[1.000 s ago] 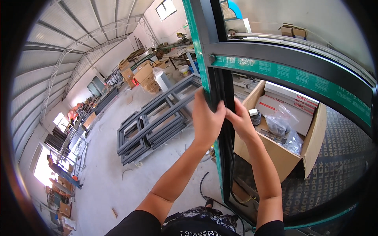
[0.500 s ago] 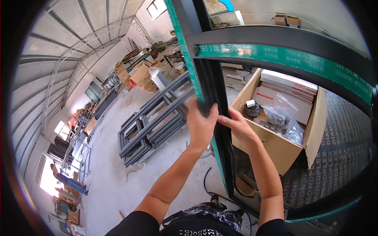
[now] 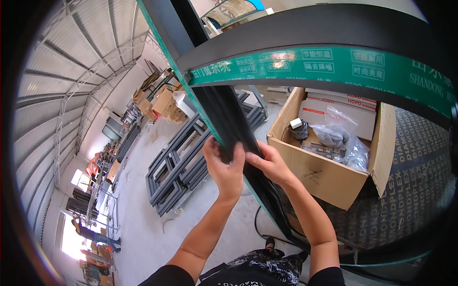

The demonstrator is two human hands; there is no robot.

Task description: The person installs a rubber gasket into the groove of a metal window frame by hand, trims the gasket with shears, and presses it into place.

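A dark grey window frame (image 3: 164, 24) with green protective film stands in front of me, its upright post leaning across the middle of the view. My left hand (image 3: 225, 167) is closed round the post's left edge, thumb lying on its inner face. Opposite it, my right hand (image 3: 271, 164) grips the right edge, its thumb pressed near the left thumb and its other fingers partly hidden behind the post. A black rubber-like strip (image 3: 273, 202) runs down the post below my hands. Whatever lies under the thumbs is too small to make out.
Right of the post, an open cardboard box (image 3: 319, 174) holds white boxes and plastic bags on a dark printed board (image 3: 415, 167). Several grey frames (image 3: 179, 164) lie stacked on the floor to the left. A person (image 3: 93, 233) stands at far left. A black cable loops near my feet.
Both hands have slid a little farther down the post, still close together. The view has shifted, so the frame's crossbar looks nearer and the post leans more to the left.
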